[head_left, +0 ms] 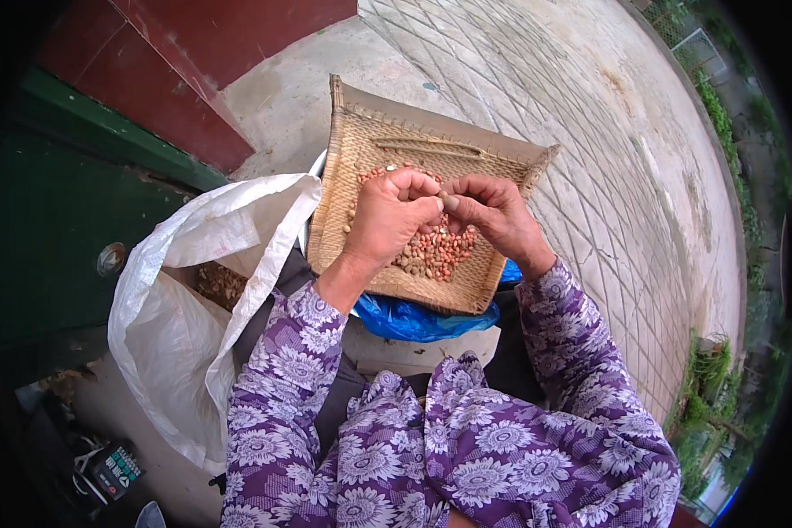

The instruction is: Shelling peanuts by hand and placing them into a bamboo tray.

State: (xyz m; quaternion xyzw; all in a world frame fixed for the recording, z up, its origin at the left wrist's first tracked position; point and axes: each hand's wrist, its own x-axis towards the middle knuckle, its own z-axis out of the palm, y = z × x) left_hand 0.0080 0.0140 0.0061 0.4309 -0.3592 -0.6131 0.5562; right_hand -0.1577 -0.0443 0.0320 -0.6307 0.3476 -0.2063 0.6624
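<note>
My left hand [385,216] and my right hand [496,214] meet above a woven winnowing tray [493,145]. Both are closed, their thumbs and fingertips pinching one small tan peanut [443,199] between them, which the fingers partly cover. Below them, reddish shelled peanut kernels [449,251] lie in a loose heap, with some tan peanuts in their shells [405,261] mixed in. More kernels show behind my left hand. Two thin sticks [427,147] rest near the tray's far side.
Left of the tray stands an open white woven sack [176,352] with brown shells [220,283] inside. Blue plastic [427,319] bulges under the tray's near edge. A dark green door [70,211] is at the left, a dark red wall [185,97] behind it. Grooved paving [607,220] stretches right toward plants.
</note>
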